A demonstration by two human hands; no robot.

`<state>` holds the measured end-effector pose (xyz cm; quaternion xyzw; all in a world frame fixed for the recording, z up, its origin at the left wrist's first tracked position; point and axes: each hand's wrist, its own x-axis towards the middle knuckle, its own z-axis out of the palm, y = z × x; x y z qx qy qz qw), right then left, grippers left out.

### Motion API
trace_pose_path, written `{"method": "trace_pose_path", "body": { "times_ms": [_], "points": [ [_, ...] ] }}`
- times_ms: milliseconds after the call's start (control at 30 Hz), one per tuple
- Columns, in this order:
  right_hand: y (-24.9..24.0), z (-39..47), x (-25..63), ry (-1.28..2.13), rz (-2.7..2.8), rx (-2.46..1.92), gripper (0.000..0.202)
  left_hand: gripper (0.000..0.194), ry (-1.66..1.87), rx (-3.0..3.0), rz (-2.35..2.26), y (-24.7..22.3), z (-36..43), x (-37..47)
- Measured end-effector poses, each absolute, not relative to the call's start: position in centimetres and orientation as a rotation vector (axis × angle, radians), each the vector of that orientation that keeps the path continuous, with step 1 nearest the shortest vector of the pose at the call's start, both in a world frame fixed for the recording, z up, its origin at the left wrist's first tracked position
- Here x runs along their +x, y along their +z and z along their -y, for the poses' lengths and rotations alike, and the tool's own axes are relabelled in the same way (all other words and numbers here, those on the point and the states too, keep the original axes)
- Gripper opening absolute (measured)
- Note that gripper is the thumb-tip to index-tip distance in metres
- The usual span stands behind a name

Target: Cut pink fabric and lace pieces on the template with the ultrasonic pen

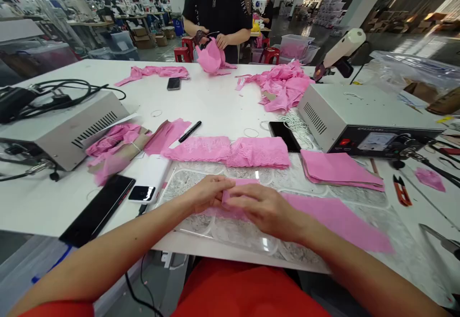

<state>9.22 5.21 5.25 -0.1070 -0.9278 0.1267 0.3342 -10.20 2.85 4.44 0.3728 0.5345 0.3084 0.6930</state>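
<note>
A small folded piece of pink fabric (pixel 246 182) is held over a clear plastic lid-like sheet (pixel 237 238) at the table's front edge. My left hand (pixel 212 193) is closed on its left end, the fingertips pinched together. From the right, my right hand (pixel 268 210) curls its fingers over the same fabric, and its thumb is hidden. Under my right wrist a flat pink fabric panel (pixel 338 218) spreads to the right. Just beyond my hands lie pink lace strips (pixel 257 152). A folded stack of pink panels (pixel 341 169) rests to their right.
Grey machine boxes stand left (pixel 75 125) and right (pixel 362 115). Phones (pixel 97 209), a white power bank (pixel 149 175), a black marker (pixel 189 131) and red thread snips (pixel 401 191) lie around. Across the table, a co-worker (pixel 217 10) handles pink fabric beside a pink heap (pixel 283 84).
</note>
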Motion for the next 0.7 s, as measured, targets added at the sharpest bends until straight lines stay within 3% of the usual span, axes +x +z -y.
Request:
{"method": "trace_pose_path", "body": {
  "times_ms": [167,267,500,700],
  "points": [
    [4.0,-6.5,14.6,0.452,2.447,-1.087,0.015,0.019,0.721,0.993,-1.321,3.4,-2.4,-10.3],
    [3.4,-6.4,17.0,0.442,2.508,-1.341,0.011,0.015,0.732,1.149,-1.39,3.5,-2.6,-9.9],
    [4.0,-6.5,16.3,0.6,2.471,-1.336,0.014,0.019,0.722,1.44,-1.529,4.8,-1.3,-10.8],
    [5.1,-8.9,12.3,0.997,2.382,-1.284,0.009,0.028,0.733,1.576,-1.735,4.6,1.0,-13.2]
  ]
}}
